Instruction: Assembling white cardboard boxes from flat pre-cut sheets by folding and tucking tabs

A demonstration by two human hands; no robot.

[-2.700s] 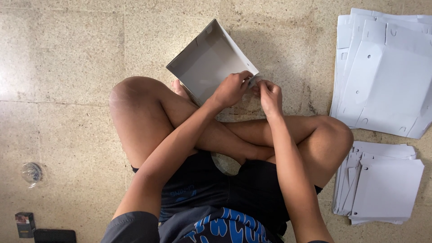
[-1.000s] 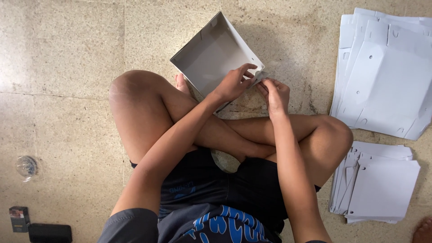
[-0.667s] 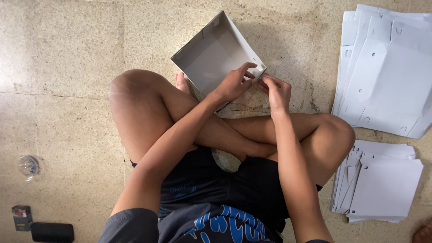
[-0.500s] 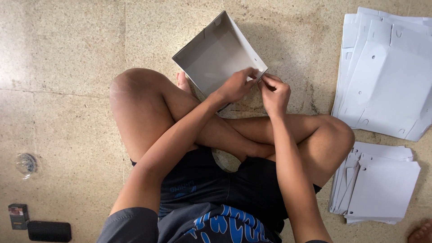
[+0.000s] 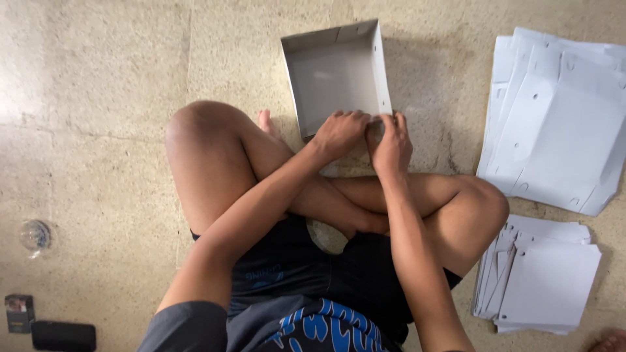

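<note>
Two hands, left hand (image 5: 339,132), right hand (image 5: 390,140), gripping white box (image 5: 336,73) near edge

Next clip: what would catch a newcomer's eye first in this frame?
Probably the open white cardboard box on the stone floor, straight ahead of a person sitting cross-legged. Both hands, left hand and right hand, press together at its near right corner. Next, two stacks of flat white cardboard blanks at the right: a large stack higher up and a smaller stack beside the knee.
</note>
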